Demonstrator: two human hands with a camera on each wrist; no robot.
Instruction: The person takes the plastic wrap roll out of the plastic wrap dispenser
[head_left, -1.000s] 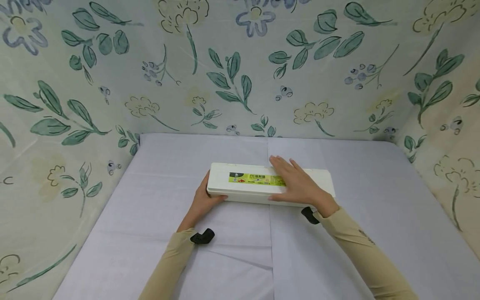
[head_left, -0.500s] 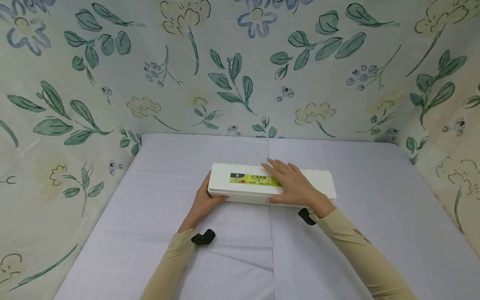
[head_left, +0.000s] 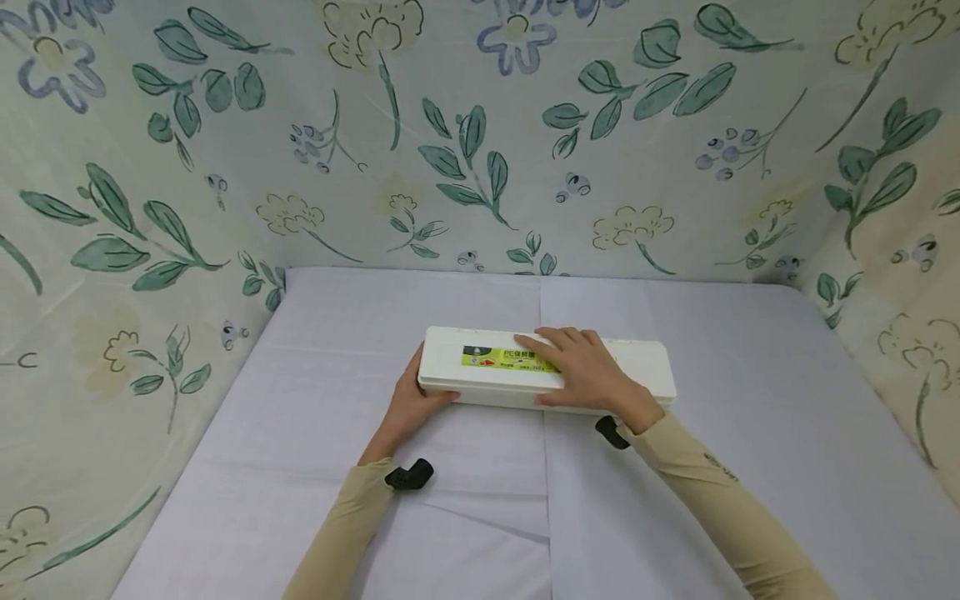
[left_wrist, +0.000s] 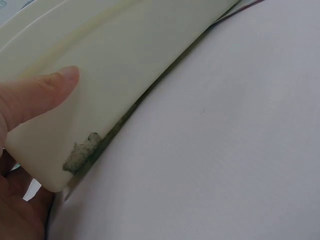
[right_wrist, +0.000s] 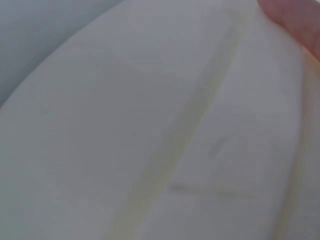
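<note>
A: What dominates the scene?

B: Floral fabric (head_left: 465,179), printed with green leaves and pale blooms, rises behind and on both sides of a worktop (head_left: 637,517) spread with white cloth, a straight crease running down its middle.

A: And the person?

B: Two arms in beige sleeves, the left sleeve (head_left: 337,533) and the right sleeve (head_left: 723,500), reach in from the near edge toward a long white box (head_left: 480,381) lying lengthwise across the middle of the worktop.

A: How do the hands sit?

B: The right hand (head_left: 588,371) rests on top, right of centre, its fingers a little apart and its thumb at the near edge. The left hand (head_left: 408,402) grips the left end, fingers clamped on the box, the left thumb (left_wrist: 45,92) pressed against its near side.

A: Any lettering?

B: A yellow-green label (head_left: 495,357) on the top reads "PE" beside Chinese characters; the right fingers cover its right part.

A: Smaller details?

B: A black device (head_left: 409,475) juts from the left cuff, another black device (head_left: 612,432) from the right. The right wrist view, blurred, shows a yellowish band (right_wrist: 175,145) along the white surface. In the left wrist view, a ragged dark patch (left_wrist: 82,154) marks the lower edge near the corner.
</note>
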